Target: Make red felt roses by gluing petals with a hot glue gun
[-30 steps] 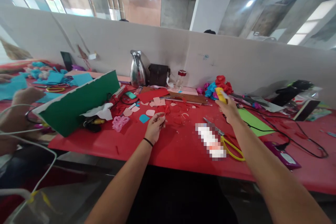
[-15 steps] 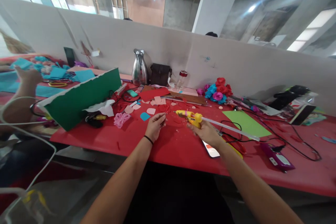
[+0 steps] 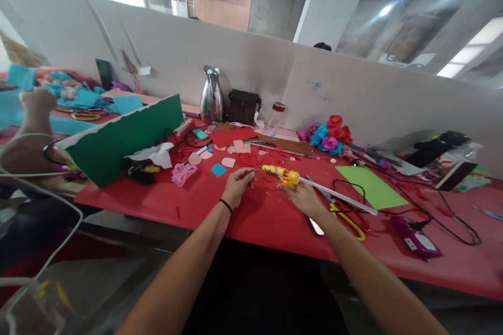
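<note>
Pinching a small red piece (image 3: 256,169) with the left hand (image 3: 237,185), thumb and forefinger closed, above the middle of the red surface (image 3: 259,225). Gripping a yellow glue gun (image 3: 282,175) in the right hand (image 3: 304,198), closed about the handle, nozzle aimed leftward at the red piece; too small to tell whether touching or just beside. Probably hot at the tip, to judge by the orange glow on the body, so likely to burn the left hand if pushed past the piece. Could also smear or glue the piece to the skin, from squeezing too long. Note the clear glue stick (image 3: 340,197) jutting toward the right edge, apt to swing the nozzle aside if bumped. Note too the looping black cord (image 3: 351,182) near the yellow-handled scissors (image 3: 358,230), able to snag there and tug the gun. Consider the partly hidden phone (image 3: 316,227) near the front edge, exposed to drips, and the loose pink petals (image 3: 228,162) toward the back edge, liable to catch stray glue strings.
</note>
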Action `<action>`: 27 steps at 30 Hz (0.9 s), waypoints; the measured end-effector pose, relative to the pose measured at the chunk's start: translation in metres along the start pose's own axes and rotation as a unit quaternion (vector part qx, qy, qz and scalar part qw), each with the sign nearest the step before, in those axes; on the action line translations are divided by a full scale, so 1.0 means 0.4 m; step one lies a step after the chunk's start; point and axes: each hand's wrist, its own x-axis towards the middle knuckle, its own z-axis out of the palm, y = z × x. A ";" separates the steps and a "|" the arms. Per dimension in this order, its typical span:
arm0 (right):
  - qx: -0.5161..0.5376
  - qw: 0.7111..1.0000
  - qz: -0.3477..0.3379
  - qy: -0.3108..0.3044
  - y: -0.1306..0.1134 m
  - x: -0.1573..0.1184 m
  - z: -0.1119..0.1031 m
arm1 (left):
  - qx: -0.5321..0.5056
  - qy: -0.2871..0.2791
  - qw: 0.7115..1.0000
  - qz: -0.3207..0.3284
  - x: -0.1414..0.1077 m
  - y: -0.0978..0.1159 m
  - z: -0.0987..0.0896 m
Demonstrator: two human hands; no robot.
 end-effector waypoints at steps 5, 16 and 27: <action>-0.018 1.000 -0.001 -0.010 0.002 0.009 0.003 | 0.001 0.005 1.000 -0.002 0.003 -0.004 0.001; -0.052 0.998 -0.011 -0.037 0.022 0.010 0.000 | -0.005 0.008 1.000 -0.004 0.001 -0.002 0.001; -0.109 0.993 -0.027 -0.033 0.029 0.009 -0.005 | 0.008 0.007 1.000 -0.007 -0.002 0.004 0.005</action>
